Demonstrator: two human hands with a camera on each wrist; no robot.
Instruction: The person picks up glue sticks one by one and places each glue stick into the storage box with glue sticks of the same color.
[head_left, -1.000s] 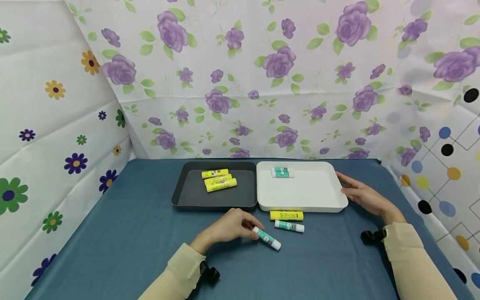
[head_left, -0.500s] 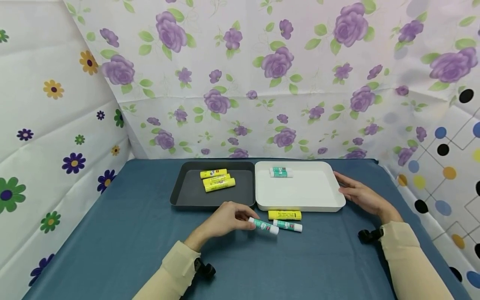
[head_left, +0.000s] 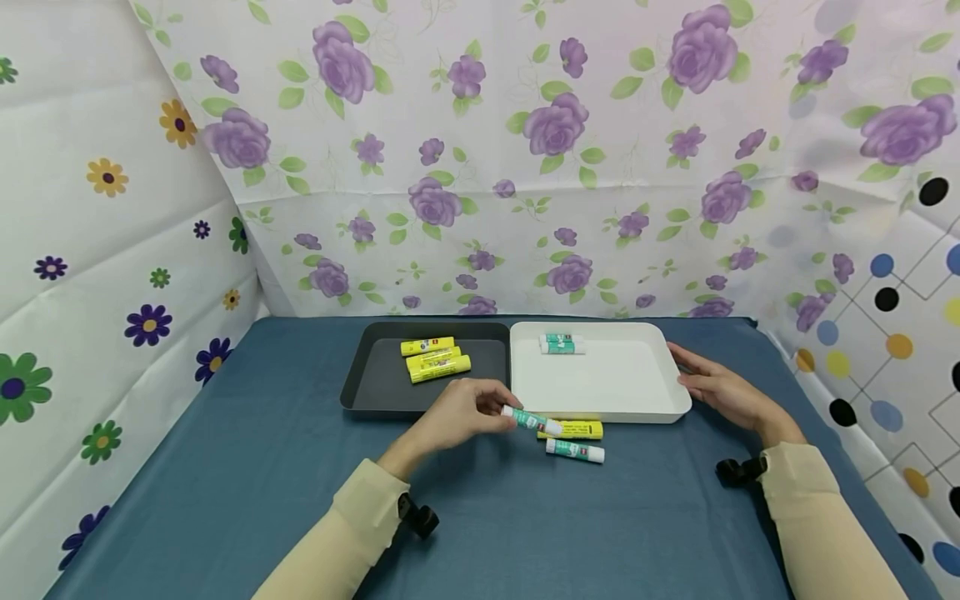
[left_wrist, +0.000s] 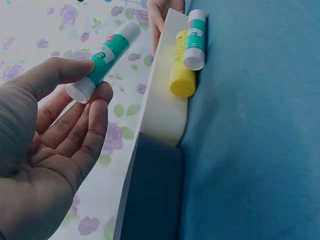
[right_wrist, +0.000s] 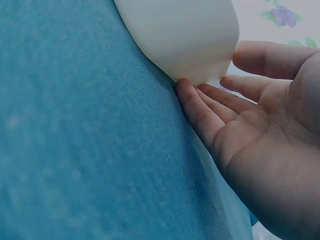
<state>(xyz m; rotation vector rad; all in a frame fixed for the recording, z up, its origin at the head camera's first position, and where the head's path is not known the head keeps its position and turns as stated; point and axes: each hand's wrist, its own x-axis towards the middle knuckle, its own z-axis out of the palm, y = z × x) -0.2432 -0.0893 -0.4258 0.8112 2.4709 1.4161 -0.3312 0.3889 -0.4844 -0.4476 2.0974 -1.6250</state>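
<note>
Between thumb and fingertips my left hand (head_left: 459, 412) pinches a green-and-white glue stick (head_left: 532, 420), tilted, raised near the front of the trays. In the left wrist view the held glue stick (left_wrist: 107, 57) points up and away from the palm. My right hand (head_left: 727, 393) touches the right end of the white tray (head_left: 615, 387) with extended fingers (right_wrist: 202, 107). Lying in front of that tray are a yellow glue stick (head_left: 581, 430) and another green-and-white glue stick (head_left: 575, 451). Two green-and-white glue sticks (head_left: 562, 345) lie inside it, at the back left.
A dark grey tray (head_left: 375, 392) stands against the white one's left side and holds three yellow glue sticks (head_left: 441, 368). Blue cloth (head_left: 562, 533) covers the table. Flowered sheets (head_left: 450, 167) hang behind and at the sides.
My left hand has carried its glue stick up and forward, toward the white tray's front edge. The right hand stays at the tray's end.
</note>
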